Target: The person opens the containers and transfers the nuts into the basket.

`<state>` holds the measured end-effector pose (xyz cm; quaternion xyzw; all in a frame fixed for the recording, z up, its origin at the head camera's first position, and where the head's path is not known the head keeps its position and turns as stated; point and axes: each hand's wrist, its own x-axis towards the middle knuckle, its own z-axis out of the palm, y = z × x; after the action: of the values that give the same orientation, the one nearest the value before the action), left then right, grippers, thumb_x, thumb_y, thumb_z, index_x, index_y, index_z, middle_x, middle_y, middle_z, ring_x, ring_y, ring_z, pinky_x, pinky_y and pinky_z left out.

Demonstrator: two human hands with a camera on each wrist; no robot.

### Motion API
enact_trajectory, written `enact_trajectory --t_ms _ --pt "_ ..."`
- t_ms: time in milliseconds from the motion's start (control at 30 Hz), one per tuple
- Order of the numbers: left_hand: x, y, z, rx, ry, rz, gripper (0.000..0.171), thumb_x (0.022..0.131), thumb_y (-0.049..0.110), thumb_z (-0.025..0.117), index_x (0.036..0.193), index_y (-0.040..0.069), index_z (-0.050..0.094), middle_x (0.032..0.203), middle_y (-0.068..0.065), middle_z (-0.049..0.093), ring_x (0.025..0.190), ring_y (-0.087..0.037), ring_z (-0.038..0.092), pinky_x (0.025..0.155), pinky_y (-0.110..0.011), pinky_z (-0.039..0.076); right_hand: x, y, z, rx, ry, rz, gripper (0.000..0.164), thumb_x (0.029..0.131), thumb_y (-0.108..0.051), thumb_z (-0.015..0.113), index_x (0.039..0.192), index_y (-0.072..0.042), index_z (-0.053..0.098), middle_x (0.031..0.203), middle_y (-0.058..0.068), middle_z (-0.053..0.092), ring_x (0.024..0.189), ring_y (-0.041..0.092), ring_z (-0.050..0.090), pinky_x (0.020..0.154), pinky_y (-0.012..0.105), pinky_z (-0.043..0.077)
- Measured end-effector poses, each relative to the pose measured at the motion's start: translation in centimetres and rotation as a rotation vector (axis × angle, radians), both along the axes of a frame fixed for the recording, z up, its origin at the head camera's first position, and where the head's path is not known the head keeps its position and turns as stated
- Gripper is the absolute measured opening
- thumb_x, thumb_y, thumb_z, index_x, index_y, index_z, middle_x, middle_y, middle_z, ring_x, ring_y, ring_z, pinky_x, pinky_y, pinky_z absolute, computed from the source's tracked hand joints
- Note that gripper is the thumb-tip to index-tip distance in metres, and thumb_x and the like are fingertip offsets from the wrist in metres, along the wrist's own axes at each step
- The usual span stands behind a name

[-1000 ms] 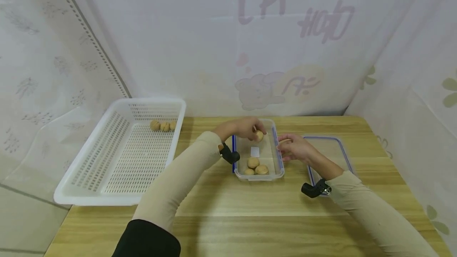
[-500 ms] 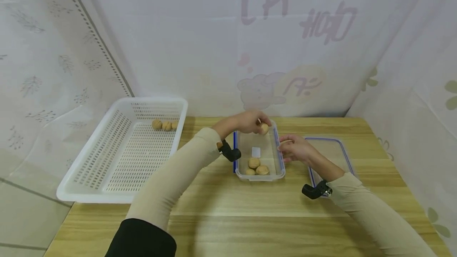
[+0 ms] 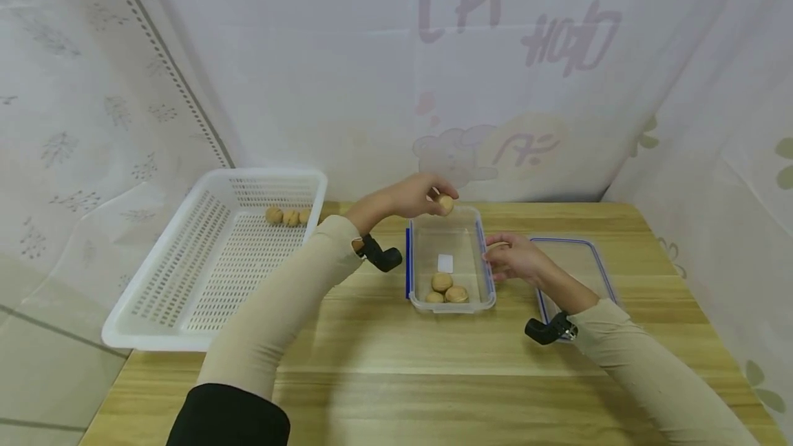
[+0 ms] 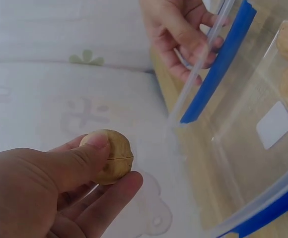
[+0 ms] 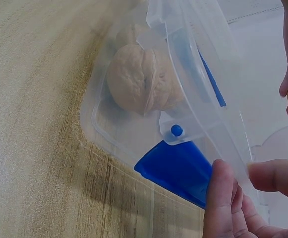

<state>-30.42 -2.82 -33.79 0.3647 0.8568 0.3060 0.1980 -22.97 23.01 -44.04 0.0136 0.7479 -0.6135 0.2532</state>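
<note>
My left hand [image 3: 416, 195] pinches a walnut [image 4: 115, 157] between thumb and fingers, above the far end of a clear plastic food box [image 3: 427, 239] with blue side clips. The walnut's seam shows in the left wrist view. At the near end of the box lie several walnuts [image 3: 442, 282], bunched together beside a small white square [image 3: 445, 263] on the floor of the box. My right hand [image 3: 515, 257] holds the right side wall of the box, thumb and fingers at the rim near a blue clip [image 5: 179, 171].
A white slotted plastic basket [image 3: 155, 336] stands on the left, with a row of walnuts [image 3: 290, 217] in its far right corner. The box's lid [image 3: 573, 260], with a blue seal, lies right of the box on the wooden table [image 3: 471, 370]. Printed cloth hangs behind.
My left hand has lifted the walnut from inside the box, first shifting right, then up and back left above the far rim. My right hand has stayed at the box's side.
</note>
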Motion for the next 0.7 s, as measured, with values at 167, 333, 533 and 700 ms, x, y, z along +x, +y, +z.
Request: enact_trajectory --t_ms 167,333,533,700 --pt "-0.1 -1.7 0.8 0.032 0.052 0.000 0.038 0.100 0.005 0.065 0.137 -0.002 0.061 0.138 -0.017 0.059 0.125 -0.032 0.060 0.099 -0.033 0.053 -0.1 0.0 -0.1 0.008 -0.002 0.002 0.048 0.098 -0.004 0.059 0.139 0.010 0.040 0.105 0.013 0.063 0.088 0.018 0.066 0.073 0.031 0.062" --pt "0.2 -4.1 1.4 0.083 0.066 0.021 0.038 0.099 0.003 0.066 0.135 -0.005 0.060 0.138 -0.018 0.059 0.124 -0.035 0.060 0.103 -0.037 0.051 -0.1 0.0 -0.1 0.017 -0.001 0.003 0.048 0.098 -0.004 0.059 0.140 0.010 0.040 0.104 0.012 0.063 0.088 0.018 0.067 0.074 0.032 0.062" --pt "0.5 -7.1 1.9 0.102 0.066 0.102 0.038 0.099 0.004 0.066 0.136 -0.002 0.061 0.141 -0.018 0.058 0.127 -0.037 0.057 0.101 -0.041 0.052 -0.1 0.1 -0.1 0.024 -0.003 0.002 0.048 0.098 -0.004 0.060 0.140 0.010 0.041 0.101 0.011 0.065 0.086 0.016 0.067 0.074 0.032 0.062" --pt "0.5 -9.3 2.4 0.105 0.072 0.159 0.040 0.098 0.007 0.068 0.137 0.001 0.061 0.145 -0.016 0.055 0.131 -0.038 0.054 0.101 -0.045 0.052 0.0 0.1 -0.1 0.020 -0.011 0.003 0.048 0.099 -0.003 0.058 0.141 0.010 0.040 0.104 0.013 0.064 0.087 0.017 0.067 0.074 0.032 0.062"
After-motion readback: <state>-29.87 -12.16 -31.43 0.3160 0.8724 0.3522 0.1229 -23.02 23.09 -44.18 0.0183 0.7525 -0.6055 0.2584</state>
